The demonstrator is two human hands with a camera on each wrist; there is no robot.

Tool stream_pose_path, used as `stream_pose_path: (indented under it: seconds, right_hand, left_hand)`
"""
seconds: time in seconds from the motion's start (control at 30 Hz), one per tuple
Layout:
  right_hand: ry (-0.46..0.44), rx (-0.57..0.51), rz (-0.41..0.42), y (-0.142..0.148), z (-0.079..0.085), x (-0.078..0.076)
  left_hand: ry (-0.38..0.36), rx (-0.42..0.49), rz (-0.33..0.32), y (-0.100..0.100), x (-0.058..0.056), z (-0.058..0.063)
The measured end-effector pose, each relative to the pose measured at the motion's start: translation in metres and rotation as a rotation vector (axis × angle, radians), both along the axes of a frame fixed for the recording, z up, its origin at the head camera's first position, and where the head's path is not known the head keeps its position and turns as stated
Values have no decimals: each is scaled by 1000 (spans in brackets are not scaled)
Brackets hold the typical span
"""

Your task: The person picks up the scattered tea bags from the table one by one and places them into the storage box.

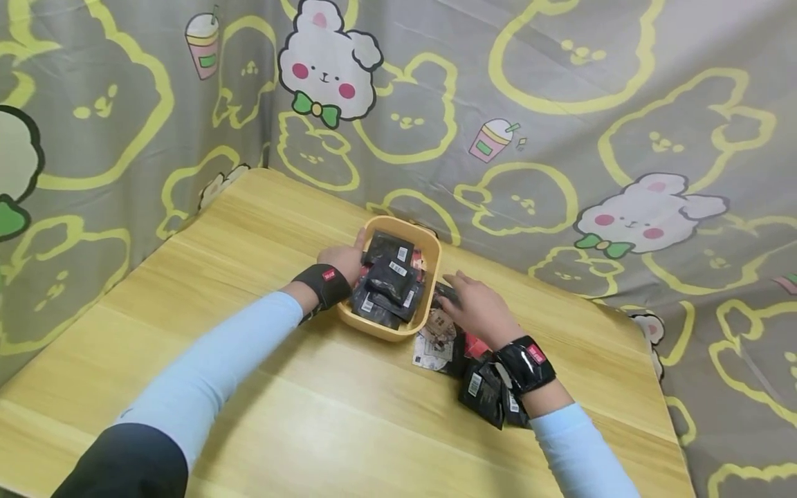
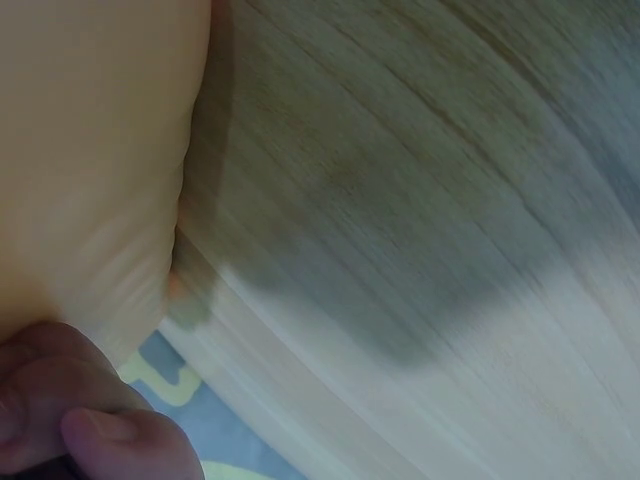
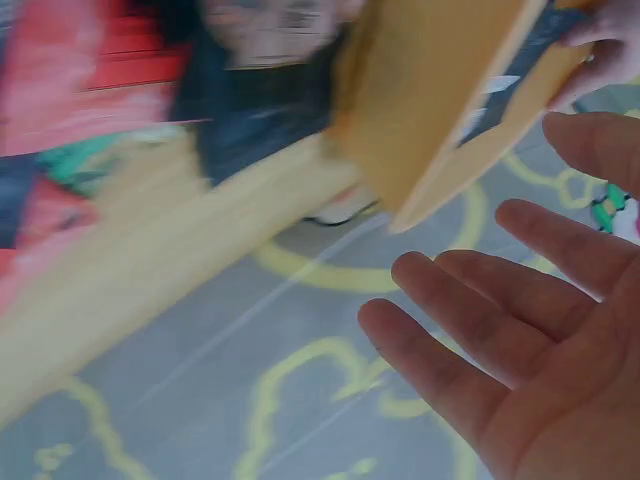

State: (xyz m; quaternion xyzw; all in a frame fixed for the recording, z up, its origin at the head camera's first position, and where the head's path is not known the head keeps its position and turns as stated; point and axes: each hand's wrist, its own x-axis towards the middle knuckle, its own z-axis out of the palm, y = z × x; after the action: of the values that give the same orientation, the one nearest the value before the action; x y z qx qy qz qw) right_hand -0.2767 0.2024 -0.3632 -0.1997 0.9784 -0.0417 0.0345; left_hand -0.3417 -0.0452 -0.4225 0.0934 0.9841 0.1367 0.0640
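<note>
The left grip (image 1: 340, 261) pinches the yellow basket (image 1: 380, 330) at its rim; black packets (image 1: 391, 278) lie inside. The right grip (image 1: 482, 311) is spread beside the basket, near loose packets (image 1: 482, 395) on the desk (image 1: 292, 415).

Dark packets gathered in an open yellow container (image 1: 429, 243); others left loose beside it.
Container: deep, rounded rectangle, smooth-walled, stood upright on the table (image 1: 299, 401) near its back edge. Inside, black packets (image 1: 391, 278) are stacked flat and overlapping, several marked with white barcode labels; red is glimpsed among them. Outside, at the container's right, a loose cluster is strewn: a brown-and-white printed packet (image 1: 434, 340) set close to the wall, a red packet (image 1: 476, 347) partly covered, and two black barcoded packets (image 1: 482, 394) lying side by side, the farther one partly hidden. Exact count obscured by overlap.
</note>
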Motion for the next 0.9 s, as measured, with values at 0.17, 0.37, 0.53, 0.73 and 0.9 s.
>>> stream_pose_path:
  seconds: [0.17, 0.37, 0.53, 0.73, 0.9]
  right_hand:
    - [-43, 24, -56, 24, -19, 8]
    - [-46, 23, -54, 41, -37, 16]
    - [-46, 3, -43, 39, -51, 16]
    - [-158, -2, -1, 24, -65, 9]
    - [-208, 26, -31, 25, -71, 5]
  left_hand:
    - [28, -7, -3, 2, -7, -9]
    - [41, 7, -16, 1, -8, -12]
    - [39, 1, -13, 1, -7, -1]
    - [37, -4, 9, 5, -3, 1]
    - [33, -4, 4, 13, -1, -3]
